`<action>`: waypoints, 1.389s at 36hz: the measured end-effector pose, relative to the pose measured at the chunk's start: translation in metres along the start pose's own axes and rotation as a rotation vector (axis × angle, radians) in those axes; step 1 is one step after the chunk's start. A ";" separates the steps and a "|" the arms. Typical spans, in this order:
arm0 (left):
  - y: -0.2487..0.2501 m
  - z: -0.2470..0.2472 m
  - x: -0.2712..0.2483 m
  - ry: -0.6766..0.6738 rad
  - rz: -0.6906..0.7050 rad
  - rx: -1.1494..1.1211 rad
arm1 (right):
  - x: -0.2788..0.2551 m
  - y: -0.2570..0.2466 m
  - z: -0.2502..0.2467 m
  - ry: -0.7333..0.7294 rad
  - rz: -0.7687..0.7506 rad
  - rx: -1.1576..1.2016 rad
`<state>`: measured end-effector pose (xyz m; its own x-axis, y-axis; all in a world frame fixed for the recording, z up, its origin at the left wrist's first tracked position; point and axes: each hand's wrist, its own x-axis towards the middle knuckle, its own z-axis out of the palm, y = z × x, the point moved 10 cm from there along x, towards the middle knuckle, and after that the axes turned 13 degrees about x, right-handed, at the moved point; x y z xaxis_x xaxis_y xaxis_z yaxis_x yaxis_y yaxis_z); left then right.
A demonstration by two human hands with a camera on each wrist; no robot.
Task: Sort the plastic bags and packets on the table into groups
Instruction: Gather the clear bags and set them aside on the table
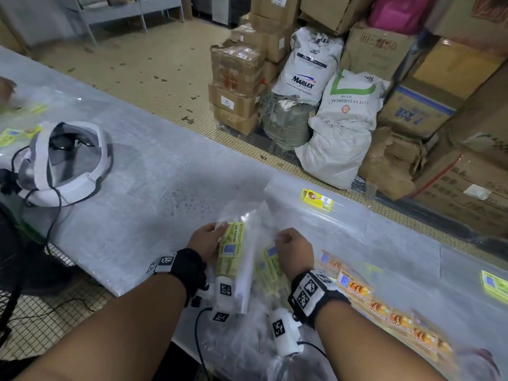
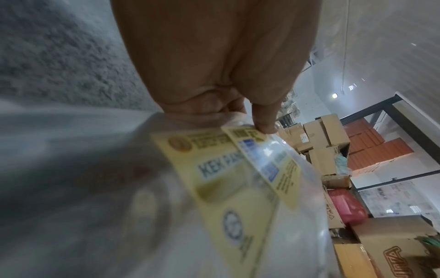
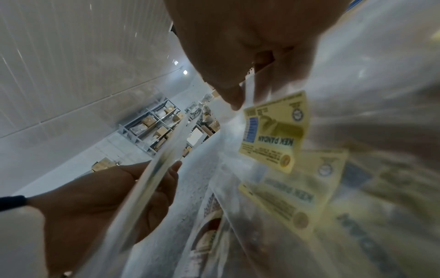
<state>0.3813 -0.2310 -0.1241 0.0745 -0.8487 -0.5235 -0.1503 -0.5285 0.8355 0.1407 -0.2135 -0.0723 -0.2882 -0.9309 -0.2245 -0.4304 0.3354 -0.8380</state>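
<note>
Clear plastic bag with yellow-green KEK PANDAN label (image 1: 233,243): left hand (image 1: 204,240) grips it; right hand (image 1: 295,250) pinches another clear labelled bag (image 3: 273,131).

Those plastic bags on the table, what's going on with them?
A person is sorting clear label-printed bags. The left hand grips a bunch of green Kek Pandan bags, and the right hand pinches another Kek Pandan bag above the pile. Orange-labelled bags lie fanned to the right on the table.

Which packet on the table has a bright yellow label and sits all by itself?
The small yellow-label packet near the table's far edge, beyond both hands. The orange-label packets overlap in a row.
</note>
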 end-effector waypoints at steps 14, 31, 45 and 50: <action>0.010 0.017 0.003 -0.011 -0.027 0.070 | -0.011 -0.027 0.025 -0.196 0.092 0.486; 0.007 -0.039 -0.005 0.171 0.010 0.187 | -0.005 0.023 0.019 -0.221 0.106 -0.492; -0.005 -0.035 -0.017 0.124 -0.064 0.164 | -0.005 0.034 0.042 -0.283 0.126 -0.295; -0.009 -0.022 -0.021 0.096 -0.084 0.115 | -0.009 0.014 0.041 -0.245 0.098 0.087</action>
<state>0.4027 -0.2089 -0.1175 0.1842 -0.8024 -0.5677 -0.2510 -0.5968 0.7621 0.1725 -0.2066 -0.1024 -0.1048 -0.9055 -0.4111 -0.3330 0.4215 -0.8435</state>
